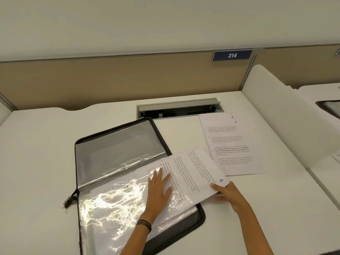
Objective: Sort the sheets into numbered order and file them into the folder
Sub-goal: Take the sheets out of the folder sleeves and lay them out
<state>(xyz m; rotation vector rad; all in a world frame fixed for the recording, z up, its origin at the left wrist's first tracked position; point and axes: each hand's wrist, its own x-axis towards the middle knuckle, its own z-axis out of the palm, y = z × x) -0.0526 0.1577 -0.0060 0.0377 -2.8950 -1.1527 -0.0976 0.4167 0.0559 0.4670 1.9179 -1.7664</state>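
**A:** White desk (46, 162), beige partition behind. Where is the sheet?

**B:** The white printed sheet marked with a blue 4 (195, 172) is at lower centre. Its long axis runs from lower right up-left into the black-edged zip folder (114, 144). Its left part appears to be under the clear plastic sleeve (114, 203).

**A:** Hands?

**B:** The right hand (228, 194) pinches the numbered corner, thumb on top. The left hand (159, 188) lies flat, fingers straight, pressing on the sleeve.

**A:** Next?

**B:** Probably a push leftward along that axis. The right hand is nearer the free end. A second white printed sheet (233, 144) lies right of centre, unfiled.
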